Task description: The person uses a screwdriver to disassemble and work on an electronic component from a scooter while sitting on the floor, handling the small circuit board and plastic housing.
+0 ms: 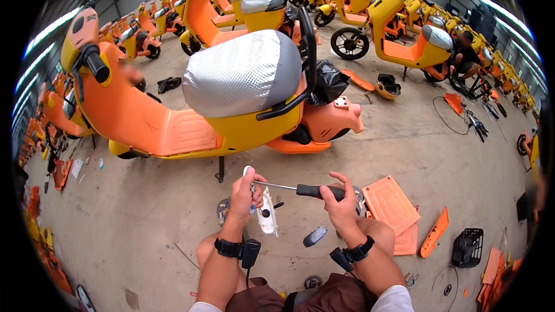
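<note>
My right hand [341,199] is closed around the black handle of a screwdriver [312,191], some of its fingers raised. The metal shaft points left, and its tip end reaches my left hand [245,195]. That hand is closed on a small white part [247,171], mostly hidden by the fingers; its exact kind does not show. Just below and beside the left hand is a long white housing [267,212] with a dark round spot. Whether the fingers touch it I cannot tell. Between my knees, a dark oval piece with a pale wrap [315,236] lies on the floor.
An orange and yellow scooter [191,130] with a silver seat cover stands ahead. Orange panels [392,205], an orange strip [435,232] and a black basket [467,247] lie right. Farther off are a helmet [388,86], a crouching person [464,58] and rows of scooters.
</note>
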A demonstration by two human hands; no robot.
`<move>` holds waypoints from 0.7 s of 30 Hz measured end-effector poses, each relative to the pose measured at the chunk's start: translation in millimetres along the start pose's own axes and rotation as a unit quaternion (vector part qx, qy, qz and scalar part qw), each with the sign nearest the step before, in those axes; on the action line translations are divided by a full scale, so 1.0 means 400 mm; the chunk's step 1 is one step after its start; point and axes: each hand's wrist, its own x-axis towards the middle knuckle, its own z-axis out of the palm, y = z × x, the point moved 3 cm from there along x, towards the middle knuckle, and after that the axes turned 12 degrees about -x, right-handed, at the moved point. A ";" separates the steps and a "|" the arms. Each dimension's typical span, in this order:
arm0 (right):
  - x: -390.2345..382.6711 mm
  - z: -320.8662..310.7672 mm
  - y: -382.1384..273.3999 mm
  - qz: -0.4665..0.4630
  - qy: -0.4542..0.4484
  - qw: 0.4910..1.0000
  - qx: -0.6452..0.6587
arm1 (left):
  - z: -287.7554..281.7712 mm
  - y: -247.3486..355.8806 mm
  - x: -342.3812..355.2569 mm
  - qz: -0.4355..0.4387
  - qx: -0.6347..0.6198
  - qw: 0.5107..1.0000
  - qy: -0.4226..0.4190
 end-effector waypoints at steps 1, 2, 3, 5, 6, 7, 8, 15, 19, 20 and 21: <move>-0.001 0.004 0.003 -0.007 -0.002 1.000 -0.005 | -0.006 0.003 -0.001 -0.005 -0.016 1.000 -0.006; 0.002 0.007 0.006 -0.013 -0.003 1.000 -0.010 | -0.012 0.008 -0.003 -0.011 -0.031 0.999 -0.012; 0.005 0.006 0.008 -0.019 -0.003 1.000 -0.016 | -0.014 0.010 -0.005 -0.017 -0.047 0.999 -0.020; 0.008 0.007 0.009 -0.025 -0.036 0.999 0.029 | -0.016 0.011 -0.006 -0.016 -0.045 0.999 -0.013; 0.012 0.010 0.002 -0.049 -0.050 0.996 0.059 | -0.016 0.015 -0.006 -0.009 -0.048 0.999 -0.010; 0.014 0.012 -0.003 -0.072 -0.064 0.991 0.088 | -0.018 0.019 -0.006 -0.003 -0.050 0.999 -0.007; 0.013 0.011 -0.003 -0.105 -0.082 0.990 0.041 | -0.026 0.018 -0.001 -0.004 -0.049 0.999 -0.006; 0.003 0.013 -0.017 0.017 -0.074 0.997 0.010 | -0.033 0.026 -0.021 -0.027 0.004 1.000 -0.015; 0.013 -0.001 0.004 0.038 -0.064 0.997 0.004 | -0.023 0.003 -0.012 -0.037 0.017 0.999 0.006; 0.013 -0.004 0.003 0.045 -0.062 0.997 -0.003 | -0.031 0.011 -0.014 -0.037 0.028 0.999 0.019; 0.015 -0.006 0.013 0.018 -0.056 0.998 -0.015 | -0.029 0.004 -0.010 -0.044 0.034 0.998 0.025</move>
